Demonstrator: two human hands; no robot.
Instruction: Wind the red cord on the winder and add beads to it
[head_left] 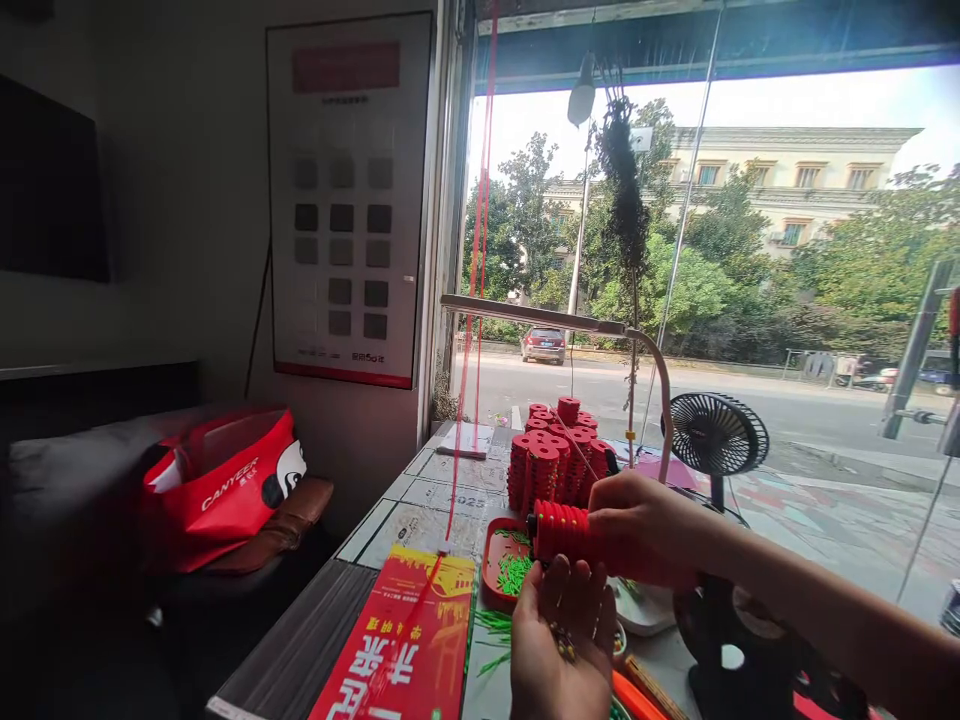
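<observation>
Currently: spools (pixel 561 530), likely light, stiff, best gripped around, clamped by our right fingers (pixel 619 515); beads (pixel 564 643) below our loosely cupped left fingers (pixel 555 578).

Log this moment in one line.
left hand: palm up, small pieces in it | right hand: gripping red stack | red tray: green pieces

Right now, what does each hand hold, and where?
Right hand: a red ribbed cylinder, gripped from above, partway along. Left hand: small loose pieces, lying in the cupped palm.
</observation>
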